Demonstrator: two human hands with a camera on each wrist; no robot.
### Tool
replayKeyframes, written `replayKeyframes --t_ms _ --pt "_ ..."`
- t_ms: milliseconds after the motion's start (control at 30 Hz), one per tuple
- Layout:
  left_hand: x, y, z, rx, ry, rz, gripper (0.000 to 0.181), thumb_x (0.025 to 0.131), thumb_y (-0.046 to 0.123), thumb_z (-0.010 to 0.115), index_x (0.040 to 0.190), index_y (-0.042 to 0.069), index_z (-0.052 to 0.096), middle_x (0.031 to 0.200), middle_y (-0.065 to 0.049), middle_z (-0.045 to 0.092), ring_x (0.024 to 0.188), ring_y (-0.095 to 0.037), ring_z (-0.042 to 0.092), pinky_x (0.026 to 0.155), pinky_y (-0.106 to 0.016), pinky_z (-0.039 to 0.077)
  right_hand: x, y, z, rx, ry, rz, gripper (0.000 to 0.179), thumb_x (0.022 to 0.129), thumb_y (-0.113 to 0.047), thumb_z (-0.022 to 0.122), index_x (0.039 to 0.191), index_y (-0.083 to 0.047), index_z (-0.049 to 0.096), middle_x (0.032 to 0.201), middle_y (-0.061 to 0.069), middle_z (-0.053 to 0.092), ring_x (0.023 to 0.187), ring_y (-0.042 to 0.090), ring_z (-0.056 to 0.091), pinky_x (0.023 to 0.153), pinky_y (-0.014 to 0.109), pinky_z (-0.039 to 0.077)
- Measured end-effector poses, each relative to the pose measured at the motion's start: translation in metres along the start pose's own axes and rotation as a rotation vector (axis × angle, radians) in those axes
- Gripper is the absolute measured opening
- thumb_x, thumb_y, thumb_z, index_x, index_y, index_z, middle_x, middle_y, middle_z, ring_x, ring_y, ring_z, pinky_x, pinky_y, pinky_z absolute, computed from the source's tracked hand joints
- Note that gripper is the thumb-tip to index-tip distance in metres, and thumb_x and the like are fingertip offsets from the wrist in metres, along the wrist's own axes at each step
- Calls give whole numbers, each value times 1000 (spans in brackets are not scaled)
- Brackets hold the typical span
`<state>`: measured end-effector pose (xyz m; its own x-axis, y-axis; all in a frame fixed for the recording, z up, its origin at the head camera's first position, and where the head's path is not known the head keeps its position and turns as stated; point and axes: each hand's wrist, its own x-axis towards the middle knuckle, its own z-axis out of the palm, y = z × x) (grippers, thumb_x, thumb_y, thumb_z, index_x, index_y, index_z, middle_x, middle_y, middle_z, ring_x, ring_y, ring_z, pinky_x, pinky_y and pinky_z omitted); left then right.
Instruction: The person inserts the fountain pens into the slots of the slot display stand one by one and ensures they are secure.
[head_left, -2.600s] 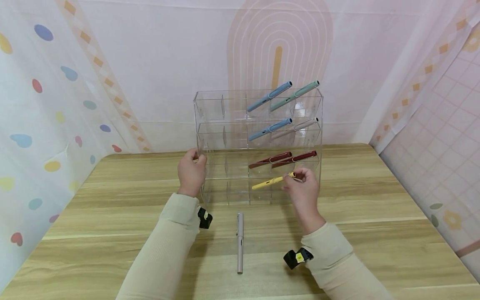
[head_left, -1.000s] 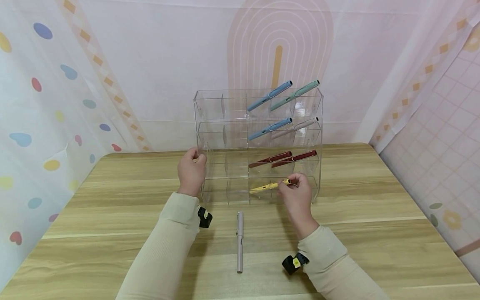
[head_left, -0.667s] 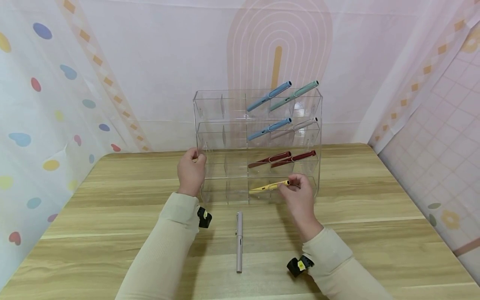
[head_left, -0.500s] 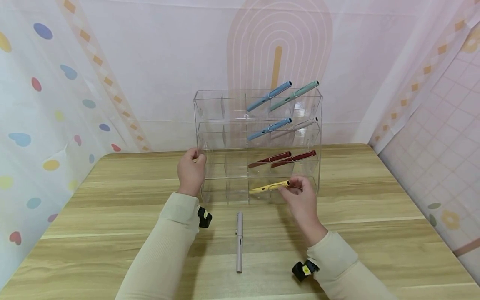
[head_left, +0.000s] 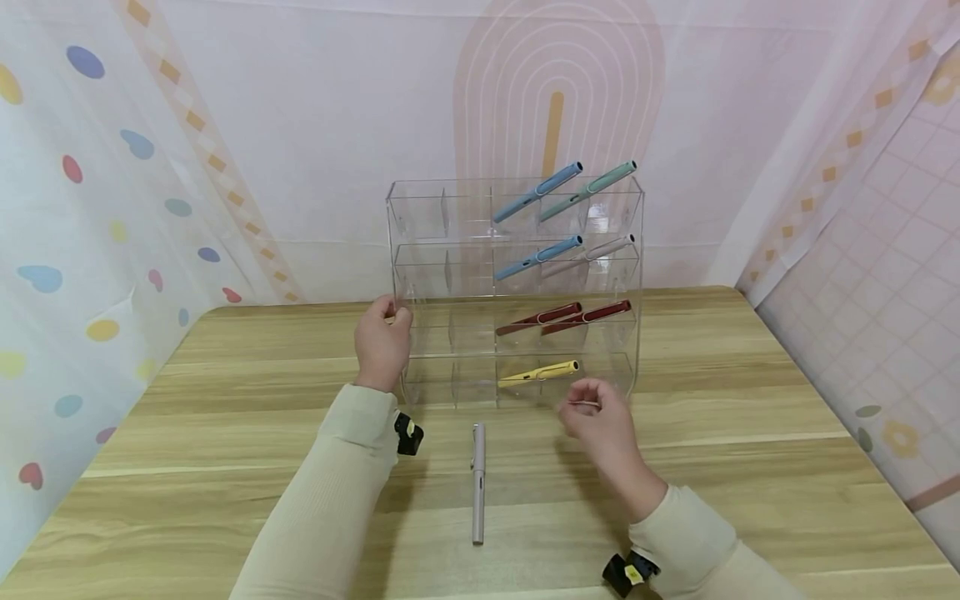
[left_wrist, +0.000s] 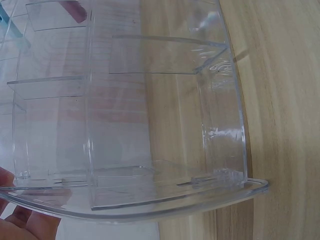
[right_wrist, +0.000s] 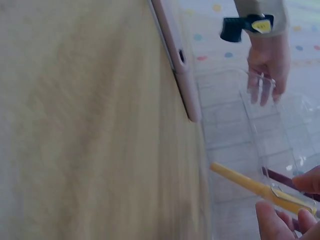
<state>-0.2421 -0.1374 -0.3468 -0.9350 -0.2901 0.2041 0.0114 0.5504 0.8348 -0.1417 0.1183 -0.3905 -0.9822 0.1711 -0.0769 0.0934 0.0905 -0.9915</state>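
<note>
A clear acrylic pen rack point(head_left: 472, 357) stands upright on the wooden table. My left hand point(head_left: 382, 343) grips its left side edge; in the left wrist view, fingertips point(left_wrist: 35, 225) show at that edge. A yellow capped pen point(head_left: 538, 374) lies slanted in the lowest tier, clip end to the right. Just below and right of it is my right hand point(head_left: 603, 421), fingers loosely bent, holding nothing. In the right wrist view, thumb and fingers stand apart near the yellow pen point(right_wrist: 245, 181). A grey-mauve pen point(head_left: 478, 483) lies on the table between my arms.
Higher tiers hold blue pens point(head_left: 538, 193), a green pen point(head_left: 588, 192), a pale pen point(head_left: 588, 255) and dark red pens point(head_left: 538, 319), all on the rack's right half. Patterned curtains point(head_left: 337, 125) surround the table point(head_left: 750, 467) behind and at the sides.
My right hand lowered the yellow pen into the lowest tier, let it go, and drew back down toward me. My left hand stayed on the rack's side.
</note>
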Motion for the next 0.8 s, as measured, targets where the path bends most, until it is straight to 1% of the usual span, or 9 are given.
replayKeyframes --t_ms 133,333,433,633,800 --pt "0 0 0 1 -6 -2 25 95 11 42 106 1 62 113 -16 64 73 -20 50 58 -25 39 -2 4 8 -39 -64 17 34 80 4 64 112 8 54 110 22 58 86 14 60 68 25 52" --pt "0 0 0 -3 -11 -11 27 96 12 41 110 1 62 115 -16 63 77 -21 51 60 -25 39 -5 6 22 -108 -165 -18 36 78 4 67 112 9 57 106 22 61 86 20 61 68 31 54" --pt "0 0 0 -2 -8 -6 27 96 11 42 110 1 62 115 -17 64 73 -19 51 58 -25 39 -5 6 28 -122 -207 -25 38 77 4 68 112 9 57 106 22 61 86 21 62 68 32 54" --pt "0 1 0 -3 -5 5 25 95 11 43 107 0 63 114 -18 64 60 -13 45 55 -25 38 -2 8 42 -150 -286 -5 40 76 2 68 114 9 58 106 20 60 82 19 61 65 32 54" --pt "0 1 -1 1 -5 5 26 95 11 42 107 0 63 113 -17 65 59 -11 43 55 -24 38 2 8 51 -203 -341 4 40 78 0 69 116 8 59 104 19 59 81 20 59 62 34 54"
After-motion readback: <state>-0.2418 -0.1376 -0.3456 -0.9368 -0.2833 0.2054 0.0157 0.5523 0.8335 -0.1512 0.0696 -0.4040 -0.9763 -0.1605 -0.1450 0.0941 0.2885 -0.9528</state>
